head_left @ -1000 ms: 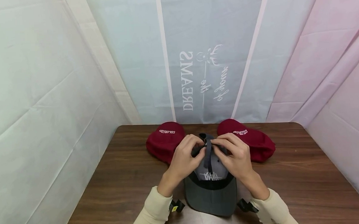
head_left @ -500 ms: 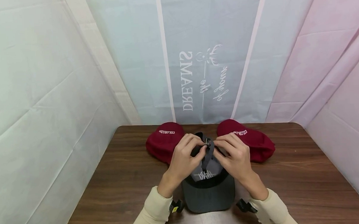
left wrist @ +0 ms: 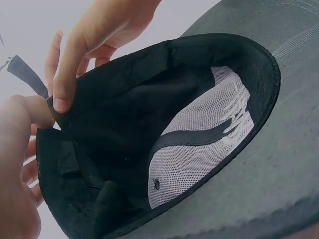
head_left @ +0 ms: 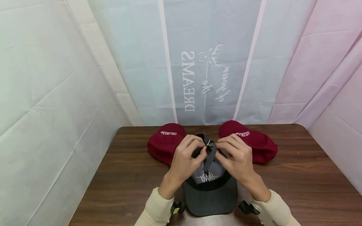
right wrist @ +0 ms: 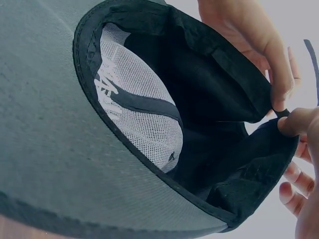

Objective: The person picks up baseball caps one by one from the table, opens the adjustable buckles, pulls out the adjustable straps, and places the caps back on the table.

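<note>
A dark grey cap (head_left: pixel 211 199) with white lettering sits between both hands, its brim towards me. At its far rim, my left hand (head_left: pixel 185 159) pinches the back band beside a small metal buckle (head_left: pixel 210 144). From the other side my right hand (head_left: pixel 237 156) pinches the band near the strap (head_left: pixel 210 158), whose loose end hangs over the crown. The wrist views look into the cap's black lining (left wrist: pixel 114 109) and white mesh front (right wrist: pixel 144 114), with thumbs pressed on the band's edge. Fingers partly hide the buckle.
Two crimson caps lettered COLORADO lie behind the hands, one cap (head_left: pixel 167 143) at left and another cap (head_left: pixel 260 143) at right. They rest on a brown wooden table (head_left: pixel 306 181). Pale cloth walls (head_left: pixel 48 97) rise at its sides and back.
The grey cap has shifted slightly left and away from me. Its strap has turned so that the metal buckle shows between the fingers. Both hands keep their pinch and have barely moved.
</note>
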Available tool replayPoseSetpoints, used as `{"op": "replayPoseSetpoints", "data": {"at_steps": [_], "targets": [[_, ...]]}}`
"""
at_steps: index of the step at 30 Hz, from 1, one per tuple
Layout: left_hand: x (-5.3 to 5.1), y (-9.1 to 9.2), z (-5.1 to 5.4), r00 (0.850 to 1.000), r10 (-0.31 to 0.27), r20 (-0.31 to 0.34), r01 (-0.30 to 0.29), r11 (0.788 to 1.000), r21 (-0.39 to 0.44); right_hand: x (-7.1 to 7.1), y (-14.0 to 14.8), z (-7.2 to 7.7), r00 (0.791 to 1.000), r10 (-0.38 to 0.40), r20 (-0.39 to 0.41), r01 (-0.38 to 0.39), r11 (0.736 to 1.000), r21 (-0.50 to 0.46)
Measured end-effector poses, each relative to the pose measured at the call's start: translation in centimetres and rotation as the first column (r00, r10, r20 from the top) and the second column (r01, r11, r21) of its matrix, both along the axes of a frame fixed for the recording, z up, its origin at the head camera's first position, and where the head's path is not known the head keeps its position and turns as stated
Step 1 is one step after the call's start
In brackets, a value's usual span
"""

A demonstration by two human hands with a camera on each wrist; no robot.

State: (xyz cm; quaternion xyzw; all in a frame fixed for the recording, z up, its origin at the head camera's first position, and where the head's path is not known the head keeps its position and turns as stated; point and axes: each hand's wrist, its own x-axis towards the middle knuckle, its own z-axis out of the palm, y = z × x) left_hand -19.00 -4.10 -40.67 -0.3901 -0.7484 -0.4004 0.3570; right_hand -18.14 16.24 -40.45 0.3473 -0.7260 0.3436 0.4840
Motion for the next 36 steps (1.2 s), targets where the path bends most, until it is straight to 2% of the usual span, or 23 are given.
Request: {"op": "replayPoseSetpoints", "data": {"at_steps": [7, 16, 22, 30, 36], "targets": [[-0.4, -0.3, 0.0, 1.0, -0.002, -0.013, 0.002, 1.0, 0.02, 0.0, 0.3, 0.2, 0.999, -0.034, 0.019, 0.035, 0.999, -0.011], [-0.5, -0.7, 0.1, 1.0, 0.012, -0.002, -0.012, 0.999, 0.041, -0.2, 0.6, 0.2, 0.999, -0.024, 0.032, 0.024, 1.0, -0.015], [-0.8, -1.3, 0.2, 1.0, 0.006, 0.0, -0.006, 0.998, 0.07, -0.4, 1.1, 0.5, 0.996, -0.036, 0.079, 0.037, 0.999, -0.015], [-0.7, -1.3, 0.2, 0.997, -0.021, 0.072, 0.018, 0.999, 0.051, -0.3, 1.1, 0.5, 0.992, -0.002, 0.129, 0.009, 0.999, -0.053], [-0.5, -0.7, 0.2, 0.994, -0.009, 0.108, 0.008, 1.0, 0.004, -0.2, 0.4, 0.5, 0.988, 0.058, 0.147, -0.042, 0.993, -0.109]]}}
